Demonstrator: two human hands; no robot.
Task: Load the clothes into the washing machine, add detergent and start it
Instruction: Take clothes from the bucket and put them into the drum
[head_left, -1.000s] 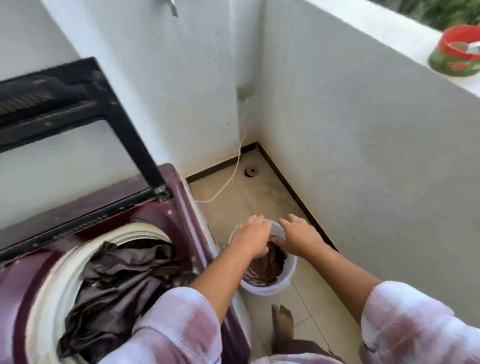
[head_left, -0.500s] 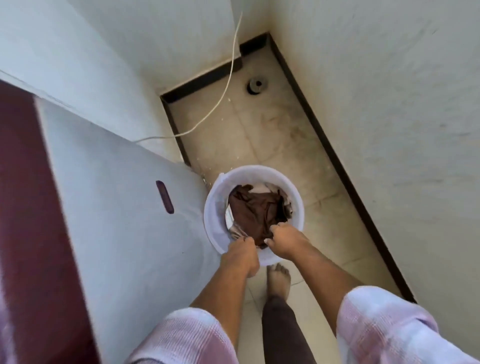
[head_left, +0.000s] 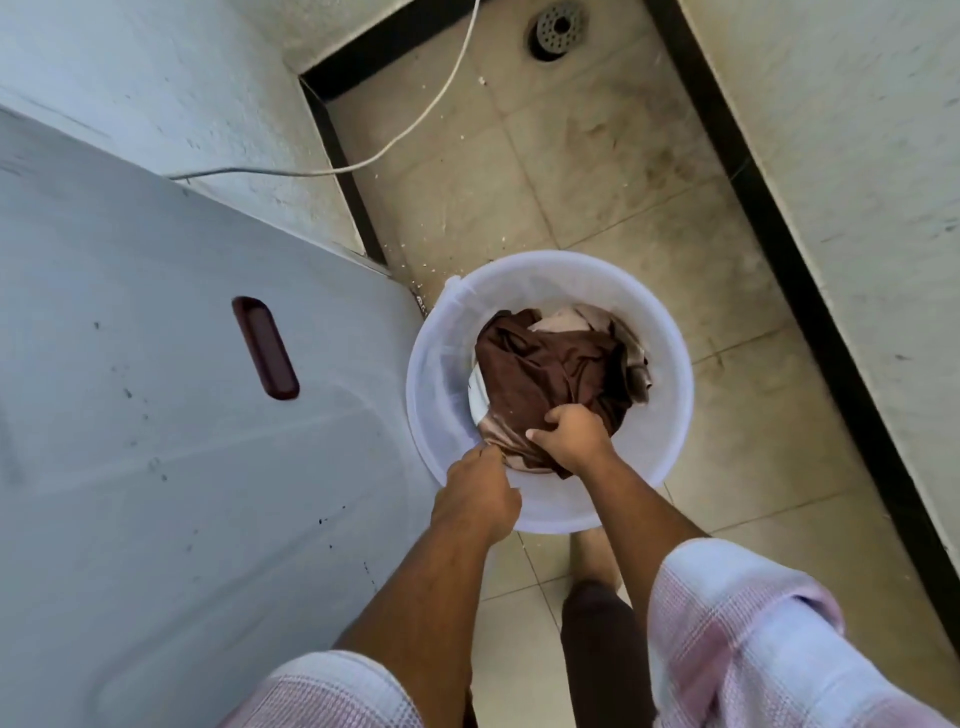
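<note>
Brown garment (head_left: 550, 364) lies crumpled in the white plastic bucket (head_left: 670, 332), bunched into a lump whose long axis runs from the bucket's near rim toward its far side. A pale beige cloth (head_left: 566, 318) shows under it at the far side. The bucket stands upright on the tiled floor (head_left: 623, 171), its mouth facing up.

The right hand (head_left: 571, 436) reaches inside the near rim, fingers clenched into the brown fabric. The left hand (head_left: 475, 499) is at the near-left rim, fingers curled round a pale edge of the cloth.

Left of the bucket, just beside it, is the grey side of the washing machine (head_left: 156, 441). To the bucket's right a strip of floor is open up to the black skirting (head_left: 779, 234). Beyond the bucket a white cable (head_left: 415, 124) crosses the floor, and farther off is a drain (head_left: 558, 26).
</note>
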